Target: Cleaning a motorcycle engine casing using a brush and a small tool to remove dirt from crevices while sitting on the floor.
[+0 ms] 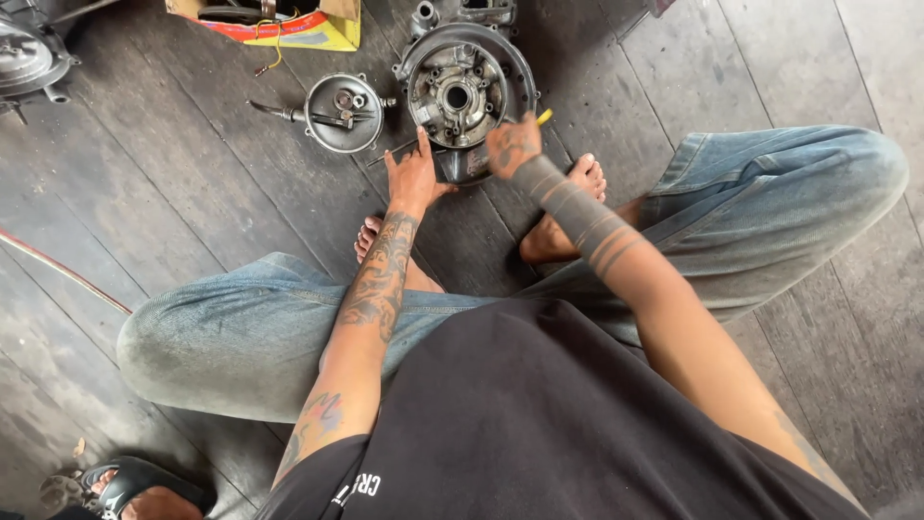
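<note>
While the person sits cross-legged on the dark wooden floor (192,183), both hands work at the round grey engine casing (462,91) lying just ahead of the bare feet; the left hand (412,178) lies flat and spread, fingers extended, pressing on the floor against the casing's lower left edge, with a thin dark rod (390,154) beside its fingers; the right hand (512,144) is curled over the casing's lower right rim, closed round a tool with a yellow handle (545,117), only the tip of which shows past the knuckles; to the left of the casing, near but apart, lies a smaller round metal cover (344,114) with 1 stub sticking out on its left; a yellow and red box (318,31) sits at the top edge; another engine part (27,58) shows in the top left corner; a sandalled foot (135,491) appears at the bottom left.
</note>
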